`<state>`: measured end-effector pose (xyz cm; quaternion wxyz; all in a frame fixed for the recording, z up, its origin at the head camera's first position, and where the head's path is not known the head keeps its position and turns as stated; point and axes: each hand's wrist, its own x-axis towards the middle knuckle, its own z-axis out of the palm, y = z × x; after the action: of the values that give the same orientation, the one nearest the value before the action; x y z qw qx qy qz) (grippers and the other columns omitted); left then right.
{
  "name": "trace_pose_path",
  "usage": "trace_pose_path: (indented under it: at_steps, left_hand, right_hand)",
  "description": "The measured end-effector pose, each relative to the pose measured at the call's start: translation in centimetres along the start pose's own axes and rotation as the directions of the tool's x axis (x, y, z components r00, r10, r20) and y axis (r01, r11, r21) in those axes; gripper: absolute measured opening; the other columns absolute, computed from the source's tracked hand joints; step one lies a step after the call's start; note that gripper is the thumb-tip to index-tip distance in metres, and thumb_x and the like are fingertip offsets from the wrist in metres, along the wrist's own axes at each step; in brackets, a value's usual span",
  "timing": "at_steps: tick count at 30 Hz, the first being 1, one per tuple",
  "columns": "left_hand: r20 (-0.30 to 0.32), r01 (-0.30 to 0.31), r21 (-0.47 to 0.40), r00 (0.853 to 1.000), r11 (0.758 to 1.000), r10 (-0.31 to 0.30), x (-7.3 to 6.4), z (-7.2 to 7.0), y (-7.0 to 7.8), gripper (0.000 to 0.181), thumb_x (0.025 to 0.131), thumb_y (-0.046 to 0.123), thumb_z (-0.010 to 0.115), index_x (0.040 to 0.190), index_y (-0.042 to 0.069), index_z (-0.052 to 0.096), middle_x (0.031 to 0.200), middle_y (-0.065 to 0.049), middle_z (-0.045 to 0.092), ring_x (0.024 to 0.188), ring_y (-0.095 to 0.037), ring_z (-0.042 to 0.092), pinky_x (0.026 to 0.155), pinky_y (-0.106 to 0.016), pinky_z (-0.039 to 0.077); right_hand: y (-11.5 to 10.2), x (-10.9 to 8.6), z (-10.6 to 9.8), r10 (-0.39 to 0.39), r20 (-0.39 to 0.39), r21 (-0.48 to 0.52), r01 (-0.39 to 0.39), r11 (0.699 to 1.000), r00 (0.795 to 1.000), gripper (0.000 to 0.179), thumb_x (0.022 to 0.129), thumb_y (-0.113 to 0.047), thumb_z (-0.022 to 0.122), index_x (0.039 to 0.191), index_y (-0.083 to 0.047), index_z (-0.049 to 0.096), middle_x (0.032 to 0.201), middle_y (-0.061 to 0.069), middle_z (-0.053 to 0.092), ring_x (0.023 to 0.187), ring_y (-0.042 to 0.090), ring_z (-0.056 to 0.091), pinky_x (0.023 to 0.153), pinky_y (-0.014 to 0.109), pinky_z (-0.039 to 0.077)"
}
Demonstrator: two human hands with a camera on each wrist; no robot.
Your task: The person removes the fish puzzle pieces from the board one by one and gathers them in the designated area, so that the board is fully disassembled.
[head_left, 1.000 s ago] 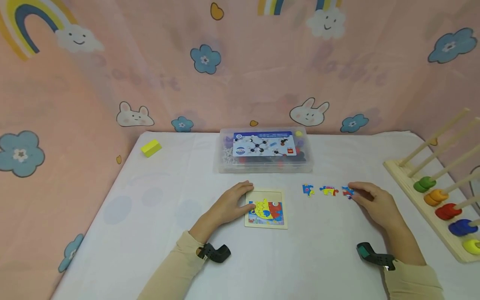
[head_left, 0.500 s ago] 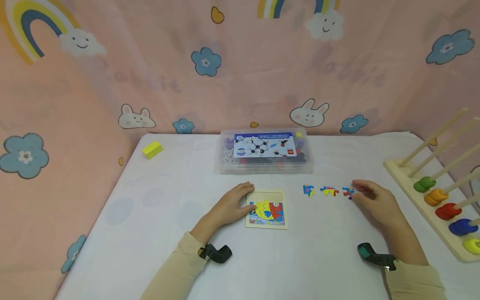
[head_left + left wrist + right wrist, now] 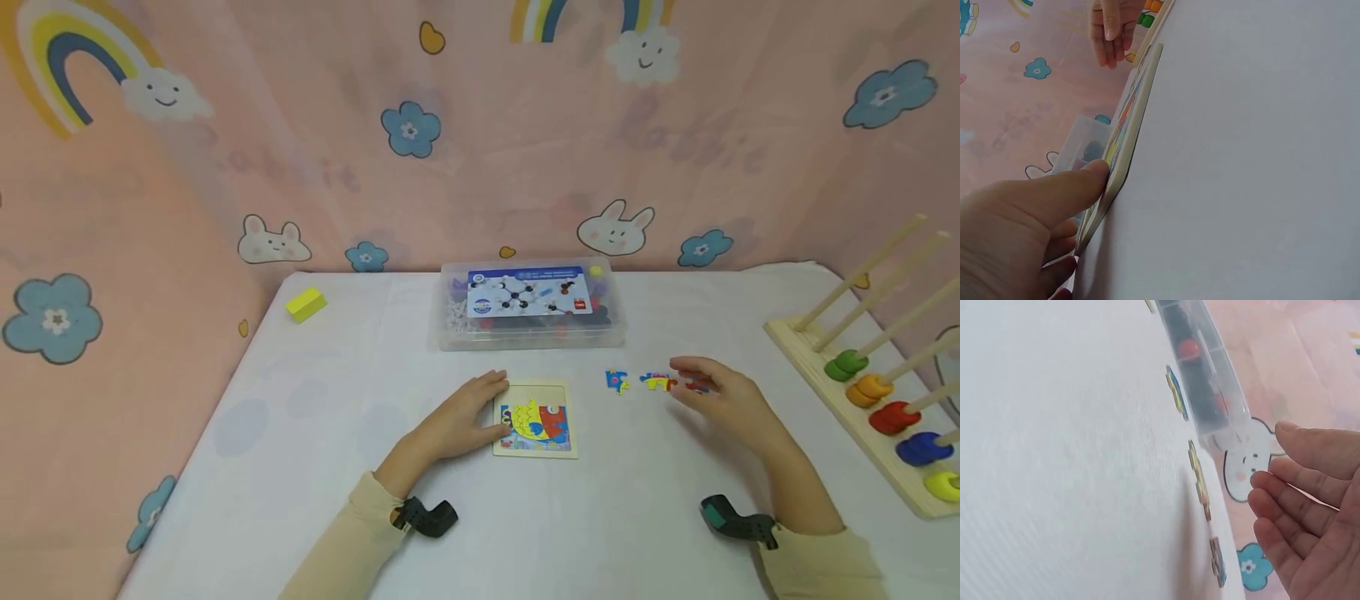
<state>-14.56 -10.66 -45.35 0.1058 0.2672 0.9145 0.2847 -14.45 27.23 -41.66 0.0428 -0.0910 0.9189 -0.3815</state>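
My left hand (image 3: 457, 419) holds the wooden puzzle board (image 3: 564, 402) at its left side, the thumb on its edge and the fingers by the upper left corner. A partly assembled yellow, red and blue picture lies in the board's frame. My right hand (image 3: 726, 406) hovers with parted, relaxed fingers and nothing between them, as the right wrist view shows. Under and beside it are loose jigsaw pieces: a blue-and-yellow one (image 3: 617, 381), a yellow-and-red one (image 3: 657, 382), and a red-and-blue one (image 3: 1217, 562) partly covered by the hand in the head view.
Behind the board stands a clear plastic case (image 3: 531, 333) with a molecule-picture label. A wooden peg rack (image 3: 813, 361) with coloured discs stands at the right. At the far left lies a yellow block (image 3: 306, 305). A patterned pink cloth backs the white table.
My right hand has left the rightmost jigsaw piece and shifted left, over the gap between the two right-hand pieces. My left hand stays at the puzzle board.
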Motion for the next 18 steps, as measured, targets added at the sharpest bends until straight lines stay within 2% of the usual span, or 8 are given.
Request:
trace_pose_path:
  at_steps: [2,4,7,9,12,15,16,18]
  left_hand:
    - [0.02,0.001,-0.002,1.0,1.0,-0.001,-0.4,0.2,0.1,0.075,0.087,0.037,0.067,0.146,0.004,0.034,0.157,-0.005,0.025,0.146,-0.02,0.019,0.121,-0.038,0.017]
    - [0.025,-0.004,-0.001,1.0,1.0,0.004,-0.8,0.5,0.0,0.078,0.088,0.038,0.066,0.148,0.004,0.031,0.158,-0.006,0.021,0.146,-0.02,0.017,0.121,-0.037,0.015]
    - [0.007,-0.024,0.014,1.0,1.0,0.024,-1.2,0.9,-0.2,0.079,0.088,0.039,0.065,0.148,0.002,0.028,0.158,-0.008,0.019,0.146,-0.02,0.016,0.121,-0.037,0.014]
    - [-0.021,-0.036,0.026,0.999,0.999,0.036,-1.3,1.1,-0.4,0.079,0.088,0.039,0.065,0.148,0.002,0.029,0.158,-0.008,0.021,0.146,-0.02,0.018,0.121,-0.037,0.015]
    - [-0.044,-0.042,0.041,0.998,0.998,0.044,-1.4,1.2,-0.6,0.079,0.088,0.04,0.065,0.148,0.002,0.03,0.158,-0.007,0.022,0.146,-0.019,0.019,0.121,-0.035,0.015]
    - [-0.051,-0.043,0.044,0.998,0.998,0.045,-1.5,1.3,-0.7,0.079,0.088,0.042,0.064,0.148,0.003,0.031,0.158,-0.006,0.022,0.145,-0.02,0.02,0.121,-0.035,0.016]
    - [-0.051,-0.042,0.042,0.998,0.998,0.044,-1.5,1.3,-0.7,0.079,0.088,0.042,0.064,0.148,0.003,0.031,0.158,-0.006,0.022,0.145,-0.02,0.02,0.121,-0.035,0.016]
    - [-0.055,-0.041,0.04,0.998,0.998,0.044,-1.6,1.4,-0.6,0.079,0.088,0.042,0.064,0.148,0.003,0.031,0.158,-0.006,0.022,0.145,-0.02,0.02,0.121,-0.035,0.017]
  right_hand:
    - [-0.7,0.0,0.5,-0.001,0.02,-0.018,0.002,1.0,1.0,0.049,0.093,-0.03,0.061,0.133,-0.002,0.05,0.13,0.022,0.055,0.115,0.039,0.051,0.086,0.019,0.049]
    - [-1.2,0.0,1.1,-0.03,0.032,-0.029,0.03,0.999,0.999,0.049,0.093,-0.028,0.062,0.132,-0.002,0.051,0.129,0.021,0.056,0.115,0.038,0.052,0.089,0.019,0.048]
    - [-2.2,0.1,2.3,-0.086,0.05,-0.015,0.086,0.996,0.995,0.047,0.092,-0.026,0.063,0.131,-0.002,0.052,0.127,0.019,0.057,0.116,0.036,0.053,0.09,0.005,0.041]
    - [-2.9,0.3,3.1,-0.126,0.064,0.005,0.126,0.992,0.99,0.046,0.091,-0.024,0.064,0.13,-0.002,0.053,0.126,0.017,0.058,0.115,0.034,0.055,0.089,0.001,0.037]
    - [-4.2,0.5,4.4,-0.172,0.092,0.04,0.169,0.985,0.981,0.044,0.09,-0.02,0.065,0.128,-0.002,0.054,0.127,0.015,0.059,0.115,0.033,0.056,0.098,0.018,0.047]
    - [-5.5,0.7,5.7,-0.173,0.128,0.075,0.164,0.984,0.977,0.044,0.089,-0.018,0.066,0.128,-0.002,0.055,0.128,0.014,0.059,0.116,0.033,0.056,0.099,0.043,0.049]
    - [-5.9,0.8,6.1,-0.171,0.141,0.086,0.16,0.983,0.975,0.044,0.089,-0.017,0.066,0.128,-0.002,0.054,0.128,0.014,0.059,0.116,0.033,0.056,0.099,0.048,0.048]
    - [-6.6,0.8,6.9,-0.164,0.163,0.102,0.149,0.984,0.973,0.044,0.089,-0.016,0.066,0.129,-0.003,0.054,0.128,0.014,0.059,0.116,0.034,0.055,0.098,0.051,0.047]
